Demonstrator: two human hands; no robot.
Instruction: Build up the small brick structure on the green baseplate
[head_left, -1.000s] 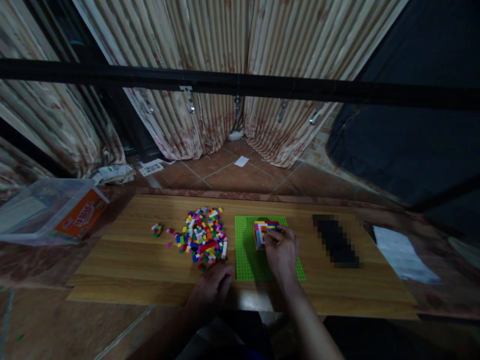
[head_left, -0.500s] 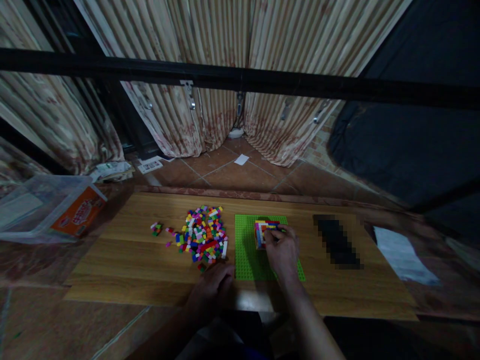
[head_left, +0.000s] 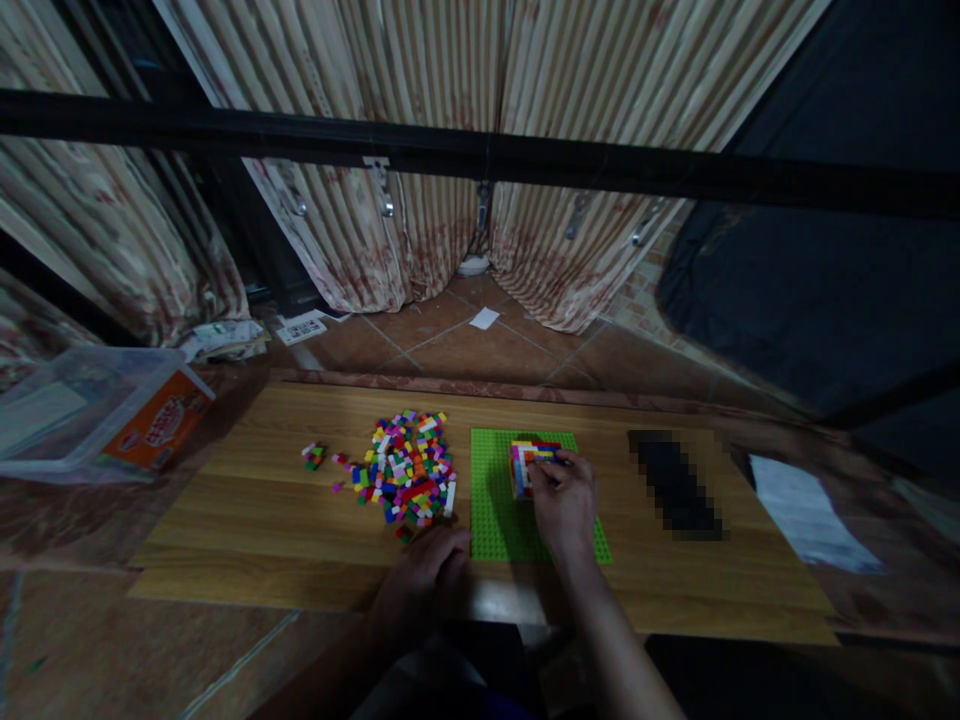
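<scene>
1. The long wooden bench point(head_left: 262, 520) is carrying everything. It is sitting as it did a second ago; only the view is drifting slightly.
2. The flat green studded baseplate point(head_left: 495, 500) is lying at mid-bench and is not shifting between pictures.
3. The loose pile of small multicoloured plastic bricks point(head_left: 409, 470) is lying just left of the baseplate, unchanged in outline.
4. The right hand point(head_left: 564, 505) is staying over the baseplate, its fingertips bunched against the near right top of the stack. Whether a loose brick is sitting between them cannot be told.
5. The left hand point(head_left: 427, 570) is staying palm down at the bench's near edge, beside the baseplate's near left corner, fingers loosely curled. Whether anything is lying under it cannot be told.
6. The small square multicoloured brick stack point(head_left: 523, 465) is standing on the far part of the baseplate. Its shape is not changing, so the work appears to be holding at this one spot.
</scene>
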